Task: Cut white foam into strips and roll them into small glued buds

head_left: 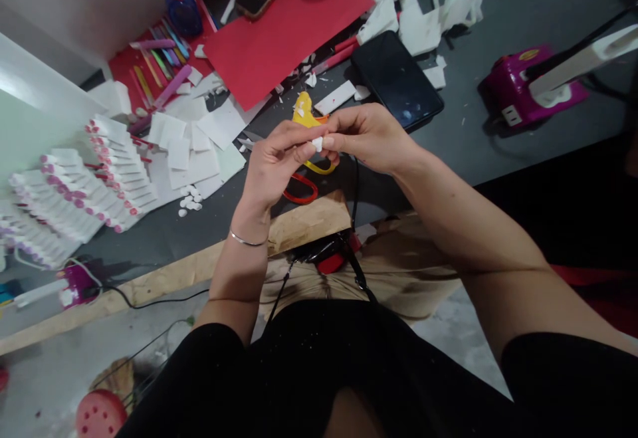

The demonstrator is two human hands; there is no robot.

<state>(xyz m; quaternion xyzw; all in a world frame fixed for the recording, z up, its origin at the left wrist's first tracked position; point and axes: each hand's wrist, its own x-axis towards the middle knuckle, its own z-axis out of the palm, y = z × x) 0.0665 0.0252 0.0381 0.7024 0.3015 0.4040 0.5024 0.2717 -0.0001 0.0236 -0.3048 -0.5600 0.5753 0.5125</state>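
A small white piece [318, 143] is pinched between the fingertips of both hands, above the dark table. My left hand [272, 165], with a thin bangle on its wrist, is closed on it from one side. From the other side my right hand [373, 139] grips it with thumb and fingers. Below the hands lie scissors with a red-orange handle [302, 190], partly hidden. A yellow object [304, 109] shows just behind the fingers. Several small white rounded pieces [190, 200] lie in a group at the left, beside white paper squares [178, 153].
Rows of white bundles with pink tips [119, 165] stand at the left. A black phone [399, 79] lies behind my right hand. Red paper [284, 32], coloured pens [159, 59] and white scraps [419, 22] cover the back. Purple power sockets [523, 89] sit at the right.
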